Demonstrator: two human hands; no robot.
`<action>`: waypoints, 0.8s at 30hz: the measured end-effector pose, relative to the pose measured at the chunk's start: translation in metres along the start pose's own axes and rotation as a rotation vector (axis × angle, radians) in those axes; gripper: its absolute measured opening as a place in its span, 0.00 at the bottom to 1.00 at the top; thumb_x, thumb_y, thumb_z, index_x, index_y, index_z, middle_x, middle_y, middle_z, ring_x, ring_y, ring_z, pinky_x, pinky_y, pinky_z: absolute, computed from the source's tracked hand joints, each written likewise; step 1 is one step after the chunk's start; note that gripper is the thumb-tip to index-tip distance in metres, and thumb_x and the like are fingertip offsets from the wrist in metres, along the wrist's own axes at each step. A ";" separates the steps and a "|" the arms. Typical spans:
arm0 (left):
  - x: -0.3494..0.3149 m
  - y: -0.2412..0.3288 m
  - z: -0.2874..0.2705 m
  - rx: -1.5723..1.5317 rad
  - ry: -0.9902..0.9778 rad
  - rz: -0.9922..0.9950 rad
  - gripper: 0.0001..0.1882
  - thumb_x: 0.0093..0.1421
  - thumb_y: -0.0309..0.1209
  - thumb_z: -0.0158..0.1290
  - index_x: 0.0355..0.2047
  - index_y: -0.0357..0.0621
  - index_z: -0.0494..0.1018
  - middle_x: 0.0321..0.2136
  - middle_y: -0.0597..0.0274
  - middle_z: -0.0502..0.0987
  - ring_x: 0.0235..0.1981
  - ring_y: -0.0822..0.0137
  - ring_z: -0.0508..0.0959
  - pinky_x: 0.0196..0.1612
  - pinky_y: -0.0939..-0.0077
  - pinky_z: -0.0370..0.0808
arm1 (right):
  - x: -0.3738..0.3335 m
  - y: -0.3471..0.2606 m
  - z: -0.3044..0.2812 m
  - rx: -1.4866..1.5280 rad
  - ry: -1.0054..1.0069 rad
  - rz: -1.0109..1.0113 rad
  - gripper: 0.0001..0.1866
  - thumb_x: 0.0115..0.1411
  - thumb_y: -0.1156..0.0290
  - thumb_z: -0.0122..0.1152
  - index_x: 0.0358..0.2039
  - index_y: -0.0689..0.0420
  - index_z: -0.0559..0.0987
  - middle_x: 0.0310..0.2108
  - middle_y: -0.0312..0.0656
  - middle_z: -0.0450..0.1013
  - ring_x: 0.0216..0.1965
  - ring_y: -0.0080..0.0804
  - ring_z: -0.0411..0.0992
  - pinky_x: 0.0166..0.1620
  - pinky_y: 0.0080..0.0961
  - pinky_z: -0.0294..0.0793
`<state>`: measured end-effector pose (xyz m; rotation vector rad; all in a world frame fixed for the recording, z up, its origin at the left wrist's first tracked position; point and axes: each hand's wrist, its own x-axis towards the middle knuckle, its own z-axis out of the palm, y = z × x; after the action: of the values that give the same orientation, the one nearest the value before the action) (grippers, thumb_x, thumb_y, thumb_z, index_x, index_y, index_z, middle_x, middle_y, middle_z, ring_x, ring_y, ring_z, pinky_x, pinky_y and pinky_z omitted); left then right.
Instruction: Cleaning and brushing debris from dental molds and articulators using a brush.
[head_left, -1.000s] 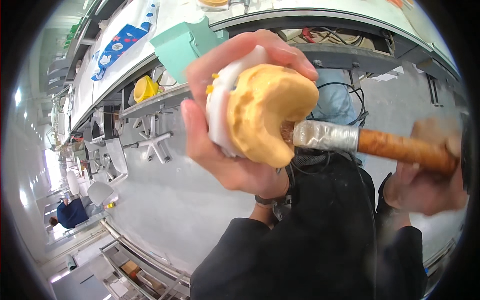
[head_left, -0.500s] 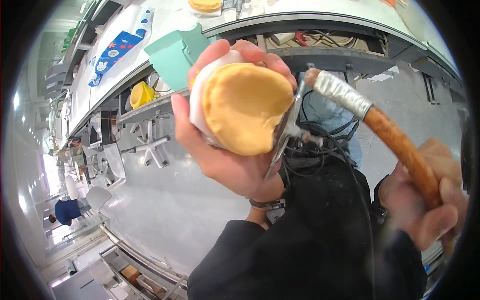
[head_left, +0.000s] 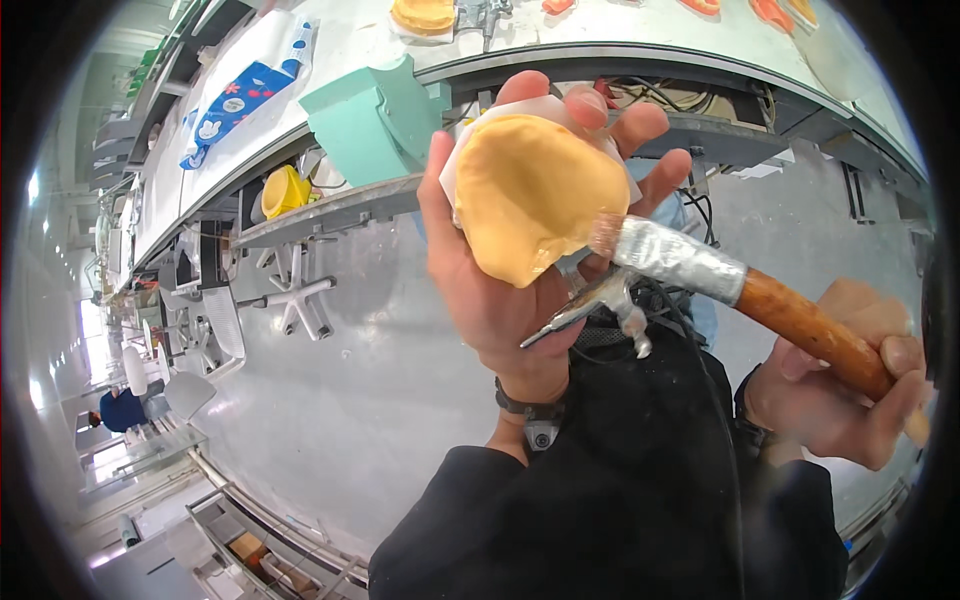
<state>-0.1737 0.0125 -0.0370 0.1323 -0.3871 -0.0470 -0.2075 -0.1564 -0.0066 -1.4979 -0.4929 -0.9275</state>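
Note:
Near the middle, my left hand [head_left: 510,320] cups a yellow plaster dental cast [head_left: 540,190] with a white base. Its broad hollow tilts up toward me, and the spread fingertips show round the rim. Below the cast, beside my palm, is a metal piece [head_left: 590,305] with a pointed end and a plaster-smeared crosspiece; whether it is joined to the base, I cannot tell. From the right, my right hand [head_left: 845,375] grips a wooden-handled tool [head_left: 795,315] wrapped in silver tape [head_left: 680,260]. The tool's blunt brown tip meets the cast's lower right edge.
Beyond my hands runs a white workbench [head_left: 640,25] with another yellow cast [head_left: 422,15], metal parts and pink pieces. A mint-green bin [head_left: 370,120] hangs at its edge, near a blue tissue pack [head_left: 240,95]. An open drawer [head_left: 700,95] holds cables. A person [head_left: 122,410] is far left.
The tool's tip has come down and left onto the cast's edge. My left hand has shifted right and turned the cast, with fingers more spread. The metal piece shows more fully.

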 end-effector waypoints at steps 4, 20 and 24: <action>0.003 -0.007 -0.004 -0.074 -0.057 -0.018 0.25 0.63 0.40 0.39 0.57 0.40 0.57 0.49 0.52 0.60 0.61 0.48 0.50 0.61 0.36 0.47 | 0.003 -0.001 -0.006 0.057 -0.135 -0.044 0.17 0.62 0.57 0.35 0.36 0.58 0.64 0.18 0.45 0.64 0.10 0.28 0.58 0.16 0.25 0.58; 0.008 -0.001 0.001 -0.397 0.059 -0.141 0.27 0.64 0.51 0.26 0.52 0.51 0.64 0.44 0.53 0.67 0.60 0.42 0.54 0.57 0.38 0.58 | 0.001 -0.010 -0.020 0.154 -0.218 -0.004 0.14 0.63 0.57 0.34 0.31 0.56 0.61 0.14 0.44 0.62 0.09 0.27 0.59 0.14 0.20 0.58; 0.011 0.002 -0.014 -0.241 -0.268 -0.203 0.19 0.62 0.31 0.46 0.53 0.44 0.63 0.48 0.57 0.65 0.66 0.59 0.42 0.62 0.34 0.36 | 0.001 -0.011 -0.015 0.162 -0.104 0.068 0.13 0.62 0.59 0.34 0.34 0.56 0.61 0.15 0.43 0.62 0.08 0.26 0.58 0.14 0.20 0.57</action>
<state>-0.1578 0.0152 -0.0453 -0.0748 -0.6308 -0.3130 -0.2195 -0.1695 -0.0004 -1.4117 -0.5757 -0.7420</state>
